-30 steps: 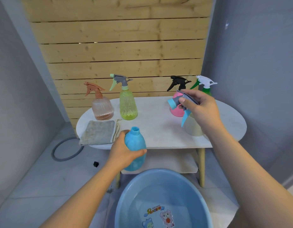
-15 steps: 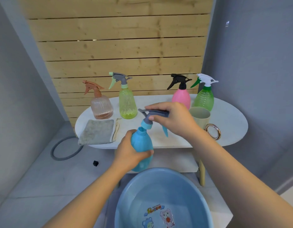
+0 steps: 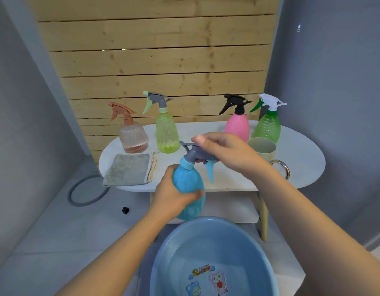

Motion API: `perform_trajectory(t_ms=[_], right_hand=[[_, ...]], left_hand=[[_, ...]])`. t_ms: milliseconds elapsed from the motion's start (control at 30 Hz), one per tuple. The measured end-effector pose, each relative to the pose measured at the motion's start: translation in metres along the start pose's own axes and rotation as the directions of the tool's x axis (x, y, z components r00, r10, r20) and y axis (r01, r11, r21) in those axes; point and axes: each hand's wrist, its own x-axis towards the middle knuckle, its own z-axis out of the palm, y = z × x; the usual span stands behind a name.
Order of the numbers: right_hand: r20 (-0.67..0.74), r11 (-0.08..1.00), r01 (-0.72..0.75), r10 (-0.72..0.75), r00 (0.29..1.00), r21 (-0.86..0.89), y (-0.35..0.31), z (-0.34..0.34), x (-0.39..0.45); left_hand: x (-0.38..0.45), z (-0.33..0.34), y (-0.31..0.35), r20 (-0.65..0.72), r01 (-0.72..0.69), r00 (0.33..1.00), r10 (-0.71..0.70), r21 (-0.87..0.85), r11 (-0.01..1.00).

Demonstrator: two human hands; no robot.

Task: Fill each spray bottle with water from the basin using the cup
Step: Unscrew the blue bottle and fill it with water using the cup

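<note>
My left hand [image 3: 174, 194] grips the body of a blue spray bottle [image 3: 190, 182], held above the near edge of the white table. My right hand [image 3: 225, 152] holds the bottle's grey and blue spray head [image 3: 195, 154], which sits on the bottle's neck. A blue basin [image 3: 206, 242] with cartoon stickers stands on the floor below my hands. The beige cup [image 3: 262, 147] stands on the table just right of my right hand. Behind it are a pink bottle [image 3: 237, 124] and a green bottle [image 3: 268, 127]. At the table's left stand a yellow-green bottle [image 3: 166, 133] and a peach bottle [image 3: 132, 136].
A grey cloth [image 3: 128, 168] lies at the table's [image 3: 302, 159] left front. A metal ring [image 3: 280, 167] lies right of the cup. A grey hose loop [image 3: 86, 192] and a small black piece [image 3: 125, 210] lie on the floor. A wooden slat wall rises behind the table.
My right hand brought the spray head from the table's right side over to the blue bottle and set it on the neck. The left hand kept its hold on the bottle.
</note>
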Motion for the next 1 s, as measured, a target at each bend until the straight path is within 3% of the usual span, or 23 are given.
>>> perform_trajectory(t_ms=[67,133,267,433,567,667,800,1000], right_hand=[[0.051,0.988,-0.064,0.058,0.997,0.142,0.001,-0.008,-0.001],[0.107,0.988,-0.055,0.039,0.994,0.148,0.002,-0.012,-0.002],[0.118,0.996,-0.059,0.051,0.992,0.064,0.003,-0.014,-0.003],[-0.06,0.982,0.112,-0.122,0.991,-0.149,0.003,-0.003,0.002],[-0.005,0.86,0.225,-0.256,0.967,-0.459,-0.01,0.002,0.003],[0.06,0.764,0.264,-0.285,0.957,-0.589,-0.015,0.007,0.005],[0.024,0.723,0.224,-0.276,0.961,-0.654,-0.02,0.008,0.003],[0.048,0.782,0.251,-0.274,0.961,-0.57,-0.02,0.0,0.001]], left_hand=[[0.0,-0.002,0.002,0.004,-0.013,1.0,0.013,-0.007,1.0],[-0.002,-0.002,0.004,0.01,-0.023,1.0,0.023,-0.013,1.0],[-0.003,0.0,0.005,0.006,-0.023,1.0,0.023,-0.02,1.0],[-0.004,0.001,0.006,0.006,-0.047,0.999,0.046,0.031,0.998],[-0.004,0.005,0.007,0.016,-0.059,0.998,0.059,0.032,0.998],[-0.003,0.008,0.005,0.01,-0.052,0.999,0.052,0.044,0.998],[-0.001,0.009,0.008,0.01,-0.043,0.999,0.042,0.083,0.996],[-0.002,0.002,0.013,0.078,-0.047,0.996,0.045,0.034,0.998]])
